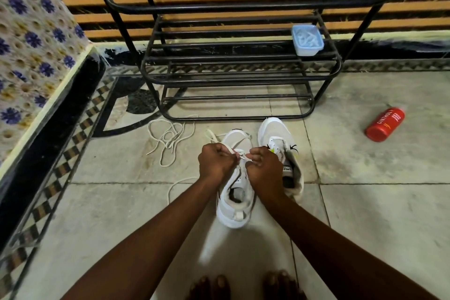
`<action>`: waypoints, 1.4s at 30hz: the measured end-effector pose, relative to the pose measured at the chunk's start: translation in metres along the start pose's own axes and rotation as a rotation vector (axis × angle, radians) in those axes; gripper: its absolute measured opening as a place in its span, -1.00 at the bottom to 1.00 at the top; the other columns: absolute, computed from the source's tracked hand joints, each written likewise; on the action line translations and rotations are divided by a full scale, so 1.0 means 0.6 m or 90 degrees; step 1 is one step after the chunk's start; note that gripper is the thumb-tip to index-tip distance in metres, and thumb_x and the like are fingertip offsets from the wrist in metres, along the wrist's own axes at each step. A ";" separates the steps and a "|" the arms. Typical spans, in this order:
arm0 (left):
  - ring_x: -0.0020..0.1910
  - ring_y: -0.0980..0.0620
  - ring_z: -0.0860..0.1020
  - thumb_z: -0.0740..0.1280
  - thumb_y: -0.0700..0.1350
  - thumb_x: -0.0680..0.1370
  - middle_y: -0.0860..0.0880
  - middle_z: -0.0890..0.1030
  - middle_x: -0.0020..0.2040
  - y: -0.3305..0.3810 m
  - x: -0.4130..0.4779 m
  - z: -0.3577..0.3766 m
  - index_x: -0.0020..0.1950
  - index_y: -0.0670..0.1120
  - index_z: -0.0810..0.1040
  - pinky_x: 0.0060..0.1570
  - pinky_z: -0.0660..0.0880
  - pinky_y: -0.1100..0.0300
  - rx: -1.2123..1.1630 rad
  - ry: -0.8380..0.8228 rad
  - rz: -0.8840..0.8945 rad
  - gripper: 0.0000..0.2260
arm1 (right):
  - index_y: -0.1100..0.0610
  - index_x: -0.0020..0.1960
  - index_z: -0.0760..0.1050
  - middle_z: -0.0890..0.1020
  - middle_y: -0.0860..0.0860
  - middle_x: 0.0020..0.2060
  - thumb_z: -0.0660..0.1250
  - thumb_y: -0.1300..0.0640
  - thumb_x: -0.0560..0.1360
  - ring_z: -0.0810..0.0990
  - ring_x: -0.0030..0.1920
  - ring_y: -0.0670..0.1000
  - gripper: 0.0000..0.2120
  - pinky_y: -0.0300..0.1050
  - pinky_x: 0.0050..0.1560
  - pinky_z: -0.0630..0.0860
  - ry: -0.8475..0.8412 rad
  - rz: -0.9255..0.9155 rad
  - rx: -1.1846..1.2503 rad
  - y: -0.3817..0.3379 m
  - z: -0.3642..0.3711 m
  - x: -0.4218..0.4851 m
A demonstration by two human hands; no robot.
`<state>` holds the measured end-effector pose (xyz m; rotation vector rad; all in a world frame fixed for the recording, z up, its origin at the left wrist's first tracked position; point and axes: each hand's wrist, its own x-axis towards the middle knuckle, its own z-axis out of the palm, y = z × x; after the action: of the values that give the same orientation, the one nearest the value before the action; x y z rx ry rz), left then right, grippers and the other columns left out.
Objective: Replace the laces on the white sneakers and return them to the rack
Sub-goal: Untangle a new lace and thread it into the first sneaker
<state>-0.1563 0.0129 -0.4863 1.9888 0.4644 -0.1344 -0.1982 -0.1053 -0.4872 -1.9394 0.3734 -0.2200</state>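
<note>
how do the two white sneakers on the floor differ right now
The left sneaker has a lace running over it, pinched by the left hand and right hand; the right sneaker shows no trailing lace. The left sneaker sits nearer the person; the right sneaker's toe is closer to the rack. Both are white, upright, toes toward the rack.

Matt white mesh-cloth sneakers [235, 192] stand on smooth stone tiles [365, 202] (dull sheen) before a black metal rack [238, 75].

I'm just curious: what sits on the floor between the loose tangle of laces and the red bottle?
Head view: the nearer sneaker and farther sneaker, with left hand and right hand pinching a lace.
</note>
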 end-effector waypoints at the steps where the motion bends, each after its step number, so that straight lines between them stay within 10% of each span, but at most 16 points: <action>1: -0.30 0.12 0.68 0.60 -0.07 0.34 0.09 0.68 -0.38 -0.002 -0.002 0.003 -0.35 -0.07 0.64 -0.11 0.65 0.14 -0.001 0.011 0.004 -0.82 | 0.18 -0.04 0.56 0.69 0.05 -0.14 0.34 0.34 0.37 0.66 -0.10 -0.05 -0.81 -0.40 -0.03 0.49 0.009 0.004 0.012 0.002 0.001 0.000; 8: -0.32 0.09 0.67 0.60 -0.14 0.35 0.06 0.67 -0.38 -0.015 -0.012 0.020 -0.36 -0.10 0.61 -0.16 0.65 0.09 -0.048 0.061 0.017 -0.80 | 0.27 0.02 0.61 0.72 0.09 -0.08 0.35 0.36 0.38 0.65 -0.11 -0.12 -0.78 -0.56 -0.08 0.40 0.032 0.040 0.027 0.009 0.004 0.000; 17: -0.31 0.03 0.66 0.57 -0.18 0.42 0.03 0.66 -0.38 -0.017 -0.020 0.026 -0.34 -0.09 0.60 -0.17 0.63 0.08 -0.064 0.089 0.034 -0.80 | 0.24 0.08 0.60 0.72 0.06 -0.05 0.32 0.43 0.41 0.68 -0.01 -0.07 -0.72 -0.22 0.10 0.56 0.023 0.045 0.048 0.018 0.009 0.001; 42: -0.51 0.24 0.48 0.60 -0.23 0.39 -0.01 0.59 -0.43 -0.021 -0.008 0.021 -0.31 -0.14 0.50 -0.39 0.42 0.33 -0.008 0.012 0.092 -0.72 | 0.14 0.05 0.59 0.70 0.01 -0.07 0.34 0.39 0.42 0.67 -0.01 -0.07 -0.73 -0.06 0.13 0.62 0.005 0.076 0.092 0.017 0.007 -0.002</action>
<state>-0.1643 0.0054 -0.5012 2.0051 0.3315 -0.0233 -0.1993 -0.1049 -0.4982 -1.7682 0.4640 -0.1715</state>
